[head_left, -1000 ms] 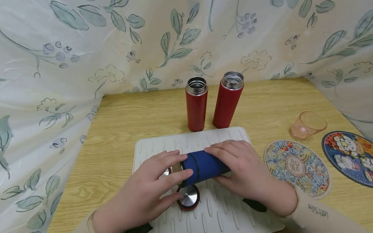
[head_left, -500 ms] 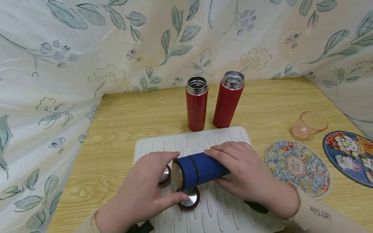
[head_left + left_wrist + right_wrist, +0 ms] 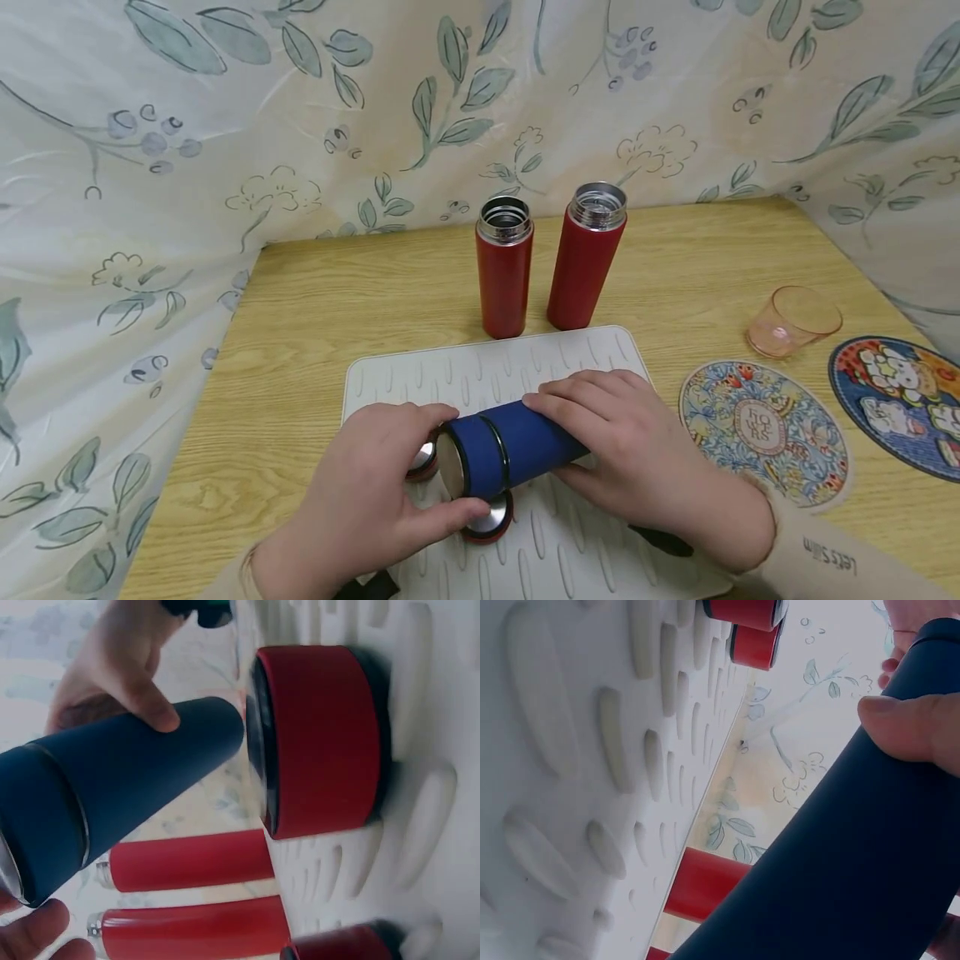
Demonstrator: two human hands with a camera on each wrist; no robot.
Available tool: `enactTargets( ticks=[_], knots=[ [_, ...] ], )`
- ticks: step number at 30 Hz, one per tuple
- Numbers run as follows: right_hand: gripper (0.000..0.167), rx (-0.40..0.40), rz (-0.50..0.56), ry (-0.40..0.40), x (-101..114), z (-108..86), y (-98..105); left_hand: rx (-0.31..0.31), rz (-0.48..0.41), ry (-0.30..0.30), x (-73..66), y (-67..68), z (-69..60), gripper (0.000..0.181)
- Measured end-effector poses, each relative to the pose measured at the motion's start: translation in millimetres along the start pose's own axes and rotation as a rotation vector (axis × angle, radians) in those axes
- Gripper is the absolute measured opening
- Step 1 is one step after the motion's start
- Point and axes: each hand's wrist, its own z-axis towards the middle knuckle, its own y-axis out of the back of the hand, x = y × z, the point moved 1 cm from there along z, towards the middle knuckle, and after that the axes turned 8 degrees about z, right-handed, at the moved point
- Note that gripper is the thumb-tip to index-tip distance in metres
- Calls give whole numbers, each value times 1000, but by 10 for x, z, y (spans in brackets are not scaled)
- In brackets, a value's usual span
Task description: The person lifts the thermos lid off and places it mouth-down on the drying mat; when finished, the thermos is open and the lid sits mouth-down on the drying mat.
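A blue thermos bottle (image 3: 540, 442) lies tilted in the air over a white ribbed mat (image 3: 420, 379), its capped end towards the left. My right hand (image 3: 626, 437) grips its body, the thumb (image 3: 907, 727) laid along the side. At the cap (image 3: 468, 458), my left hand (image 3: 375, 483) has its index finger at the upper edge and thumb at the lower edge; its other fingers are largely hidden in the head view. Below the cap, two red lids lie upside down, a nearer lid (image 3: 491, 521) and another lid (image 3: 423, 458), steel insides up.
Two uncapped red thermos bottles stand behind the mat, a left bottle (image 3: 504, 275) and a right bottle (image 3: 587, 258). To the right are a pink clear cup (image 3: 780, 325), a floral round coaster (image 3: 765, 433) and a dark patterned coaster (image 3: 900, 400). A leaf-print curtain (image 3: 375, 125) encloses the wooden table.
My left hand lifts its fingers off the cap, spreads, then comes back to the cap's edges. The bottle's cap end dips slightly. My right hand keeps its grip.
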Motion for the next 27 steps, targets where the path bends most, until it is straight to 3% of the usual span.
enactTargets(
  ticks=[2, 3, 5, 9, 11, 14, 16, 19, 21, 23, 24, 27],
  knots=[
    [90, -1, -1, 2, 1, 5, 0, 6, 15, 19, -2, 7, -6, 86],
    [90, -2, -2, -1, -2, 9, 1, -7, 14, -10, 4, 10, -9, 87],
    [89, -4, -8, -11, -15, 15, 4, -50, 2, -119, 16, 15, -11, 84],
    [89, -4, -14, -32, -37, 17, 14, -104, -10, -364, 36, 27, -3, 56],
    [89, 2, -11, -39, -39, 14, 17, -120, -13, -412, 34, 29, 9, 46],
    [89, 12, -4, -43, -31, 12, 17, -111, -31, -352, 23, 32, 16, 46],
    [89, 20, 1, -37, -18, 12, 11, -110, -46, -265, 15, 28, 11, 47],
    [87, 31, 5, -21, 6, 12, -2, -61, -31, -102, 3, 21, -11, 51],
    [87, 38, 7, -15, 17, 11, -11, -43, -8, -40, 9, 8, -26, 58],
    [88, 38, 10, -21, 18, 10, -15, -43, 7, -40, 25, -5, -38, 66],
    [88, 34, 10, -26, 14, 8, -15, -60, 8, -71, 37, -11, -41, 69],
    [90, 20, 9, -45, -2, 1, -7, -124, 7, -237, 78, -30, -49, 71]
  ],
)
